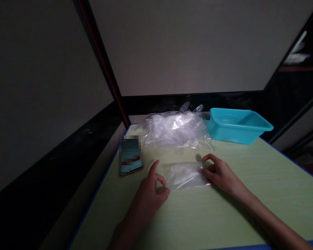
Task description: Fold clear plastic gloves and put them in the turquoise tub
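A flat rectangle of clear, shiny plastic (186,175) lies on the pale green tabletop between my hands. Its exact kind does not show. My left hand (152,191) is at its left edge, index finger raised and thumb and another finger apart in a loose curve. At the right edge, my right hand (220,175) touches the plastic with its thumb side, while the index finger arches apart above the upper corner. Behind both hands sits a crumpled heap of clear plastic (176,128), with finger-like tips sticking up at its back.
A turquoise plastic basin (232,135) stands at the back right of the table (253,166). To the left lies a phone (131,156), its screen partly blurred out. Pale panels (185,48) with dark trim rise behind the table. Blue edging runs round the tabletop.
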A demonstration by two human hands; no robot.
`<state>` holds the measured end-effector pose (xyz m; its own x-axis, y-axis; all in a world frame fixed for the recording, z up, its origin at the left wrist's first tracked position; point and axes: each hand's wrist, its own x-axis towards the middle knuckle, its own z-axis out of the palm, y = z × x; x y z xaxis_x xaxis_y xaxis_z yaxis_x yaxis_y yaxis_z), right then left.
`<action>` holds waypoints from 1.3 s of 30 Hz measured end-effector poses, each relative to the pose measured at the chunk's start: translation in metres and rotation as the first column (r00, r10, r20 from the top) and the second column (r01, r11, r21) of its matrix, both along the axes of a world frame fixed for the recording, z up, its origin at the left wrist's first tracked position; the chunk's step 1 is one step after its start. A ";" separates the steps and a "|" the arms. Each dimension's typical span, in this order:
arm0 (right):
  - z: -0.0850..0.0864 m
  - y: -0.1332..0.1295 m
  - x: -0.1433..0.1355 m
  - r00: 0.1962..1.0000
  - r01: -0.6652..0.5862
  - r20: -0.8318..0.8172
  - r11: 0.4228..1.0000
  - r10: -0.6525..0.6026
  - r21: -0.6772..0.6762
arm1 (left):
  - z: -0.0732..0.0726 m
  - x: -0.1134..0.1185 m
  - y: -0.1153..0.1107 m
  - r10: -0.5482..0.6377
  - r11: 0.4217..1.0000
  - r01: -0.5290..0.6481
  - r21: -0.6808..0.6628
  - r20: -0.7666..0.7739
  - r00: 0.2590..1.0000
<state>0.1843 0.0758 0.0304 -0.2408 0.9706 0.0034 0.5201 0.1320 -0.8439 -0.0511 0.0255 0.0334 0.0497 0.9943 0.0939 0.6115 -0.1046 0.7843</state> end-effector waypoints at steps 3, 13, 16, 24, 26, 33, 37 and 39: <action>-0.004 -0.001 0.000 0.999 0.037 0.014 0.998 -0.038 0.046 | -0.001 0.004 0.003 0.063 0.998 -0.062 -0.026 0.027 0.998; -0.011 -0.002 0.002 0.987 0.054 0.136 0.971 -0.088 0.234 | -0.007 0.004 0.004 0.105 0.994 -0.105 -0.006 0.022 0.994; -0.013 -0.003 0.005 0.978 0.040 0.186 0.957 -0.097 0.287 | -0.008 0.003 0.004 0.096 0.995 -0.096 0.004 0.019 0.995; -0.016 -0.003 0.007 0.960 -0.098 0.278 0.913 -0.017 0.397 | -0.009 0.004 0.002 0.090 0.995 -0.090 0.053 0.005 0.996; -0.016 -0.001 0.007 0.958 -0.111 0.288 0.907 -0.012 0.406 | -0.009 0.004 0.002 0.093 0.993 -0.093 0.072 -0.003 0.996; -0.016 0.002 0.008 0.954 -0.111 0.301 0.906 -0.018 0.408 | -0.009 0.004 -0.003 0.081 0.984 -0.079 0.157 -0.007 0.997; -0.015 0.001 0.007 0.954 -0.115 0.298 0.912 -0.009 0.395 | -0.008 0.005 -0.007 0.034 0.977 -0.030 0.209 -0.018 0.999; -0.011 -0.001 0.006 0.956 -0.142 0.293 0.914 0.026 0.380 | -0.008 0.006 -0.010 -0.007 0.973 0.017 0.232 -0.045 0.999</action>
